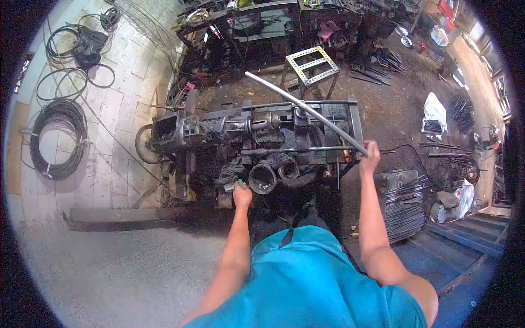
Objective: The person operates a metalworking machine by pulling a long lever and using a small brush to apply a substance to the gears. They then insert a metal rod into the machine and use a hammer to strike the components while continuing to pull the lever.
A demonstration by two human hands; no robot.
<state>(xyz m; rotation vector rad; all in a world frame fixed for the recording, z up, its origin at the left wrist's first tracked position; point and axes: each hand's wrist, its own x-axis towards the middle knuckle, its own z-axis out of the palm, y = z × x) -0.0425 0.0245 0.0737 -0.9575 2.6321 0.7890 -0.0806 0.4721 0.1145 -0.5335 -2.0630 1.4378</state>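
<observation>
My right hand (370, 157) is closed around the lower end of a long grey metal rod (306, 107). The rod slants up to the left over a greasy dark machine (268, 123), and its far end points past the machine's back side. My left hand (242, 195) is closed on a green handle (239, 182) at the machine's near side. Only a little of that handle shows, and what it belongs to I cannot make out. Right of this hand are two round, open-mouthed metal containers (262, 179), beside a dark cloth-like heap (229, 174).
A yellow-edged metal stool (312, 64) stands behind the machine. Bundled thin rods (403, 210) lie at right, near a white sack (464, 199). Coiled cable (57, 136) hangs on the left wall. A cluttered workbench (260, 27) runs along the back.
</observation>
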